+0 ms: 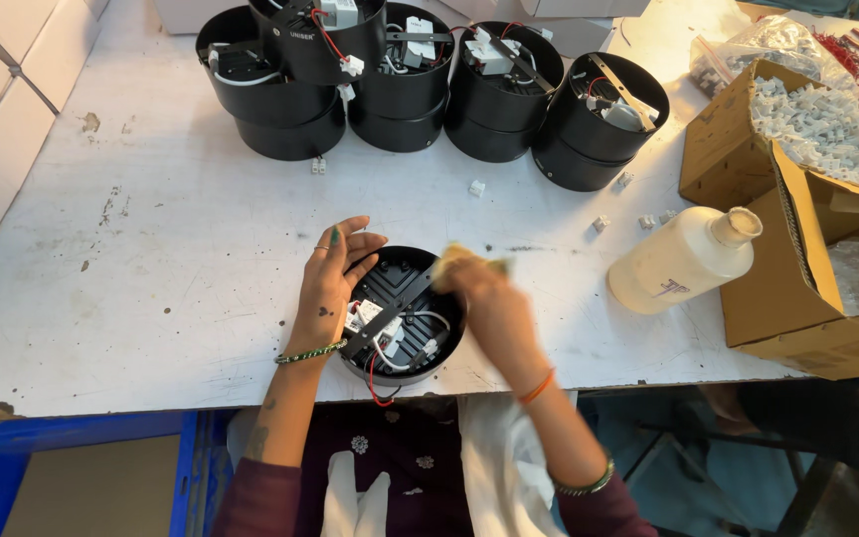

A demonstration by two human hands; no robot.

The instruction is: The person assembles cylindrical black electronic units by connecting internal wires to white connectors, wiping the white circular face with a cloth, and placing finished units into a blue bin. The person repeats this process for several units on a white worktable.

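At nine o'clock, stacked white cartons (2, 99) lie along the worktable's (151, 268) edge. At six o'clock, near the front edge, sits an open black round lamp housing (402, 313) with white connectors and red and white wires inside and a dark bar across its mouth. The left hand (335, 273) lies against the housing's nine-o'clock rim, fingers loosely spread and curved about the wall, steadying it without gripping anything else. The right hand (484, 298), blurred by motion, is closed around a small yellowish cloth (469, 262) at the housing's one-o'clock rim.

By the look of it, the step in hand is wiping the rim and wall. A next move would call for the left hand to hold or turn the housing firmly while the cloth keeps clear of the loose wires.

At twelve o'clock stands a cluster of similar black housings (420, 80), stacked in twos, with small white connectors (476, 187) scattered before them. At three o'clock a white plastic bottle (683, 259) lies on its side, beside a cardboard box (797, 199) of white connectors.
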